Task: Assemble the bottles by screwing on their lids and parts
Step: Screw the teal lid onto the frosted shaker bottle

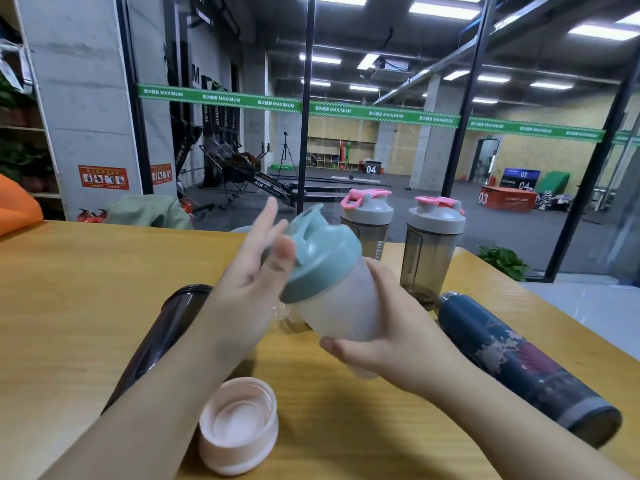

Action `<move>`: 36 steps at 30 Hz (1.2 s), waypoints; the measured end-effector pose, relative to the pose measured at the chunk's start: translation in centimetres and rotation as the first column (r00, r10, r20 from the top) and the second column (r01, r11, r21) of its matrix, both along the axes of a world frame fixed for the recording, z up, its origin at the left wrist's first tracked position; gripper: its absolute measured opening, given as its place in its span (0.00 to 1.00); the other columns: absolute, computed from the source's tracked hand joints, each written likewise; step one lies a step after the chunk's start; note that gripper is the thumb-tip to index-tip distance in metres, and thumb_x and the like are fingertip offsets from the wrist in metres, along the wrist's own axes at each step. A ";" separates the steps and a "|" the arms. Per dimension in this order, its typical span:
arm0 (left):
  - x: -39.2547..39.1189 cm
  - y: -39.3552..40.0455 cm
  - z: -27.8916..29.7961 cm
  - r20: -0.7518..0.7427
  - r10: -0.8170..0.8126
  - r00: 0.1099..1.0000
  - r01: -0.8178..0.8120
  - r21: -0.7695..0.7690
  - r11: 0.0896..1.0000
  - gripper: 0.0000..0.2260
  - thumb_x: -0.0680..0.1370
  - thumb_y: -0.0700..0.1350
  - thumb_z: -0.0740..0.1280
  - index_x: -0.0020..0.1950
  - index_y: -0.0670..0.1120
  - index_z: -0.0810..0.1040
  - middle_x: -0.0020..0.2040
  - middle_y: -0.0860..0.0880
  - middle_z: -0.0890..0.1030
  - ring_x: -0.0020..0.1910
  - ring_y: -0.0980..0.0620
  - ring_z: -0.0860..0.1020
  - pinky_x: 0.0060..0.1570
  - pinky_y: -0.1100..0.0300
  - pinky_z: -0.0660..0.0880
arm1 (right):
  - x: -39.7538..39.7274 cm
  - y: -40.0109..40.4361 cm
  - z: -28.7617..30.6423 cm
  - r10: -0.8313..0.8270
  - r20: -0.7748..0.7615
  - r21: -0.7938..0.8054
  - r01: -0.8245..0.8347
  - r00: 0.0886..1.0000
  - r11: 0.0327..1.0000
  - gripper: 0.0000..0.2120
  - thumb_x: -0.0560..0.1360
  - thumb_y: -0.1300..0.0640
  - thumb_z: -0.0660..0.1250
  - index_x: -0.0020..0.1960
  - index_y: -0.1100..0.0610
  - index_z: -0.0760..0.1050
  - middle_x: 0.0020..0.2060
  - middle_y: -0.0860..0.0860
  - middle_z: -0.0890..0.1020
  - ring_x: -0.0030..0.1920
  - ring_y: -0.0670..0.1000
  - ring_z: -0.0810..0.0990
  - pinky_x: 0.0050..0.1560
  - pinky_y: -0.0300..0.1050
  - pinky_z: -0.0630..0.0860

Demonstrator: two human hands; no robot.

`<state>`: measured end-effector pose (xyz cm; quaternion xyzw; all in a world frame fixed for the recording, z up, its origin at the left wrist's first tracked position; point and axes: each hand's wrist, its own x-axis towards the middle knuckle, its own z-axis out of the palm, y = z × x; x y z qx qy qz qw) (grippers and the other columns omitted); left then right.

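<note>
My right hand (391, 344) grips the tilted bottle (341, 317). My left hand (252, 271), fingers straight, touches its green lid (322, 258).

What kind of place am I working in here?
Most likely a gym: beyond the glass wall stand an exercise machine and numbered jump boxes, with shaker bottles on the wooden table.

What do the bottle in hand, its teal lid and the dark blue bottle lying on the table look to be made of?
Frosted bottle: likely translucent matte plastic, milky, letting light through.
Teal lid: opaque moulded plastic, satin, with soft highlights.
Dark blue bottle: possibly coated metal, opaque with a printed pattern; the look leaves it open.
</note>
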<state>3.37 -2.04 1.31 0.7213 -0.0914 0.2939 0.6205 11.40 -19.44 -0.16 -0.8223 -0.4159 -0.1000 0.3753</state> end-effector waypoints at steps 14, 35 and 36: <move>-0.1 2.3 -0.4 -0.332 0.285 0.899 -0.114 0.452 0.885 0.07 0.78 0.42 0.66 0.50 0.54 0.78 0.45 0.57 0.84 0.43 0.59 0.82 0.45 0.63 0.74 | 7.2 8.1 0.9 -0.040 -0.064 0.414 0.063 0.997 0.908 0.40 0.59 0.52 0.78 0.66 0.48 0.62 0.60 0.46 0.69 0.64 0.51 0.68 0.63 0.56 0.70; -1.5 2.1 0.4 -0.538 0.448 0.714 0.313 0.818 0.483 0.07 0.73 0.52 0.72 0.50 0.56 0.83 0.47 0.61 0.82 0.51 0.63 0.75 0.73 0.48 0.50 | 12.6 16.1 0.8 -0.136 -0.485 0.056 0.186 0.864 0.981 0.41 0.53 0.53 0.82 0.59 0.49 0.63 0.50 0.48 0.76 0.55 0.55 0.75 0.59 0.54 0.73; -1.5 2.1 0.6 -0.535 0.468 0.704 0.328 0.829 0.454 0.08 0.74 0.52 0.70 0.52 0.56 0.82 0.51 0.61 0.82 0.56 0.62 0.74 0.74 0.47 0.44 | 12.7 16.3 0.8 -0.143 -0.483 0.033 0.181 0.864 0.983 0.43 0.51 0.52 0.83 0.60 0.49 0.64 0.51 0.48 0.76 0.55 0.55 0.75 0.59 0.54 0.73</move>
